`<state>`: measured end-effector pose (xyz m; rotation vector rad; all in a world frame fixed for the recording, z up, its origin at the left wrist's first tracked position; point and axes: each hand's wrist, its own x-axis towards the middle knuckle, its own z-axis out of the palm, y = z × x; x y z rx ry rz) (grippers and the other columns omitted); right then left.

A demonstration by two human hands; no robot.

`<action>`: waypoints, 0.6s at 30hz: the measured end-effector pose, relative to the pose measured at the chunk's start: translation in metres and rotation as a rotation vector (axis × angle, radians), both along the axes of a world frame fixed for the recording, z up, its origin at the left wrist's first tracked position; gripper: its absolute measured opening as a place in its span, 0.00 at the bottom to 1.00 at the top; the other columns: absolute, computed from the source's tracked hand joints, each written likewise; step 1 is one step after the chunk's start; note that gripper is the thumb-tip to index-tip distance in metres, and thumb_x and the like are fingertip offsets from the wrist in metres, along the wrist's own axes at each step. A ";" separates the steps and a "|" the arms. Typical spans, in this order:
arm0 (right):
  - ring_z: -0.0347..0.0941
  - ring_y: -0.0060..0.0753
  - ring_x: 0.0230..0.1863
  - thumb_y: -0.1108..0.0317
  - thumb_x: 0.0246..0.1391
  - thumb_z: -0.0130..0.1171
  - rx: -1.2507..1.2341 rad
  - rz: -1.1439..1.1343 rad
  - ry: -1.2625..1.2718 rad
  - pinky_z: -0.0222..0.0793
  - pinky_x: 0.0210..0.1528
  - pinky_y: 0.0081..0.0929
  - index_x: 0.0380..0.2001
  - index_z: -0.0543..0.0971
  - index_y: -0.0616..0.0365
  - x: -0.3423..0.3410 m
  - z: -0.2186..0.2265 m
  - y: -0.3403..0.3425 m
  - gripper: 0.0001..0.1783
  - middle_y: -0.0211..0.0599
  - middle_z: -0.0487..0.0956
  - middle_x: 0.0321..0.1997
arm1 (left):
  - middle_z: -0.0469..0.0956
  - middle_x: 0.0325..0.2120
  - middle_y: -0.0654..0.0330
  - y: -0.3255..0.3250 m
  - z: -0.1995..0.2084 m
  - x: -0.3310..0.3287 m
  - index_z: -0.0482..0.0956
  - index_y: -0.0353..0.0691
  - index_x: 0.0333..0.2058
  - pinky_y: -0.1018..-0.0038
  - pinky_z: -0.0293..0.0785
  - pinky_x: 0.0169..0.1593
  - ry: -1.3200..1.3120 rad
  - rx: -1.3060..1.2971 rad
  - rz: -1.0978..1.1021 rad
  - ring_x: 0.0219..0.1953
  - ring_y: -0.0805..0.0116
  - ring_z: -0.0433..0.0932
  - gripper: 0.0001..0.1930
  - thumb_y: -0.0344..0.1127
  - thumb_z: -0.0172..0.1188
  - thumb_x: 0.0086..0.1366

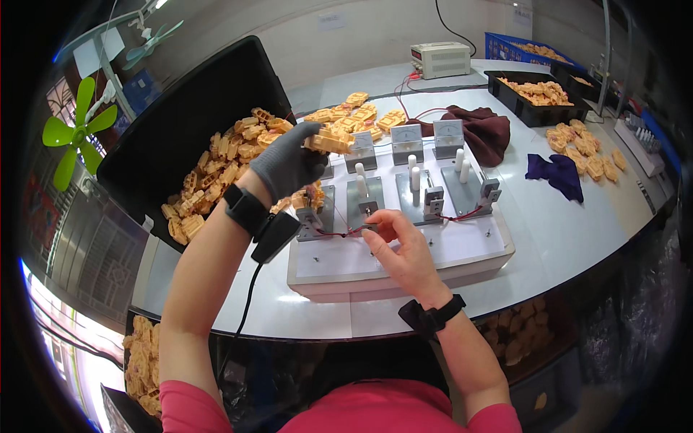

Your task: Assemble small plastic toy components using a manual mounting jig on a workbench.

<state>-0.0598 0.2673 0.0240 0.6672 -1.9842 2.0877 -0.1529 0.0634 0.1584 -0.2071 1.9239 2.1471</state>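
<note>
L grip (290, 162) pinches tan pc (330, 141); prob. light, stiff, best held edgewise. R grip (404, 250): can't tell if pinching.

Just short of twelve o'clock, the held yellow parts (332, 142) are partly hidden by the left hand (290, 160); at six, the pink shirt (368, 413) is cut off.

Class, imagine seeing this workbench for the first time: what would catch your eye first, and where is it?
Probably the large black bin on the left, with its heap of yellow parts, and the bright green fan at the far left. Near the centre, the gray-gloved left hand holds a yellow piece above a white board carrying meters and white-handled levers, while the bare right hand is at its front.
</note>
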 end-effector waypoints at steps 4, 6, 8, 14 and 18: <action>0.70 0.24 0.34 0.66 0.56 0.62 -0.023 0.001 0.014 0.70 0.39 0.21 0.44 0.75 0.59 0.000 -0.004 0.000 0.15 0.33 0.74 0.37 | 0.75 0.36 0.62 0.016 -0.008 -0.006 0.62 0.43 0.64 0.81 0.72 0.30 0.267 -0.689 -0.186 0.30 0.78 0.73 0.31 0.50 0.56 0.66; 0.70 0.24 0.33 0.66 0.56 0.62 -0.017 -0.006 0.028 0.70 0.38 0.21 0.44 0.75 0.59 0.000 -0.003 0.000 0.15 0.33 0.73 0.37 | 0.76 0.36 0.57 0.023 -0.018 0.002 0.62 0.41 0.65 0.76 0.74 0.34 0.365 -0.754 -0.230 0.32 0.73 0.75 0.33 0.50 0.55 0.65; 0.70 0.24 0.33 0.66 0.56 0.62 -0.011 -0.012 0.037 0.70 0.38 0.21 0.44 0.74 0.59 0.000 -0.004 0.000 0.15 0.33 0.73 0.37 | 0.77 0.40 0.56 0.022 -0.032 -0.002 0.60 0.39 0.65 0.77 0.73 0.40 0.533 -0.943 -0.253 0.38 0.73 0.75 0.33 0.50 0.55 0.67; 0.70 0.24 0.34 0.66 0.56 0.62 -0.006 -0.011 0.043 0.70 0.38 0.20 0.44 0.74 0.59 0.000 -0.002 0.000 0.15 0.34 0.74 0.38 | 0.78 0.43 0.49 0.028 -0.013 0.010 0.59 0.36 0.66 0.73 0.69 0.53 0.605 -1.265 -0.342 0.44 0.62 0.76 0.33 0.49 0.52 0.69; 0.70 0.23 0.34 0.68 0.56 0.62 -0.015 -0.017 0.022 0.70 0.38 0.20 0.44 0.74 0.59 0.000 -0.004 0.000 0.14 0.33 0.74 0.38 | 0.76 0.46 0.47 0.025 -0.005 0.002 0.58 0.36 0.66 0.71 0.69 0.53 0.426 -1.170 -0.439 0.46 0.60 0.76 0.35 0.54 0.49 0.69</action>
